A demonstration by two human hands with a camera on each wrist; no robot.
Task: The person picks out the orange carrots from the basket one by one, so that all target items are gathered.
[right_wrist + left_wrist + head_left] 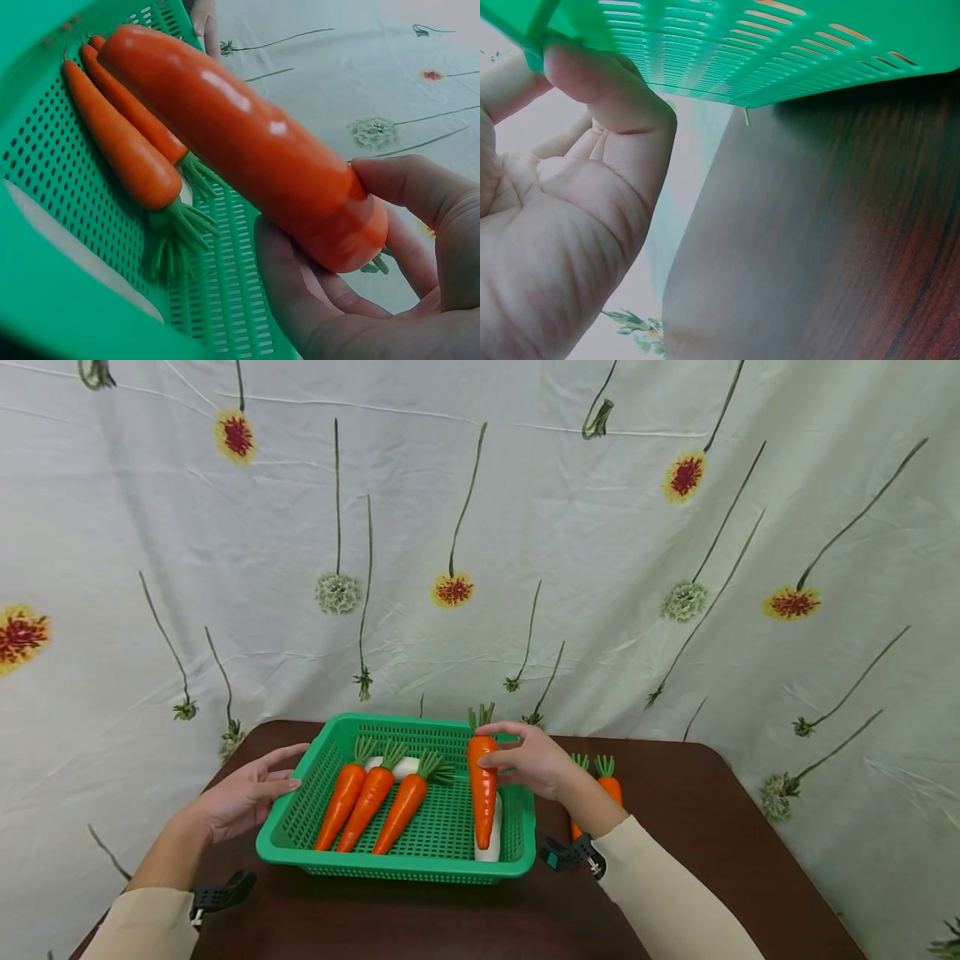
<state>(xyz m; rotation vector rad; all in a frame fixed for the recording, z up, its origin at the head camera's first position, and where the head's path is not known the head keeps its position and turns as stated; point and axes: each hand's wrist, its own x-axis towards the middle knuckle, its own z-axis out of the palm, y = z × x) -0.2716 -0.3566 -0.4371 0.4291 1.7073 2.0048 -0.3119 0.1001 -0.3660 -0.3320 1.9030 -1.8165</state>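
My right hand [528, 760] holds an orange carrot [482, 797] near its green top, thumb on one side and fingers on the other. The carrot hangs tip-down above the right end of a green plastic basket [397, 864]. At the basket's left end, my left hand [238, 793] grips the rim, its thumb [592, 79] bent against the edge in the left wrist view. Inside the basket, three carrots [372, 797] lie slanted side by side. A white object [405, 767] lies behind them, partly hidden, and another white piece [487, 853] sits under the held carrot.
Two more carrots [611, 789] lie on the dark brown table [675, 860] right of the basket, partly behind my right forearm. A pale cloth [570, 527] with a flower print hangs behind the table. Each wrist wears a black strap [573, 853].
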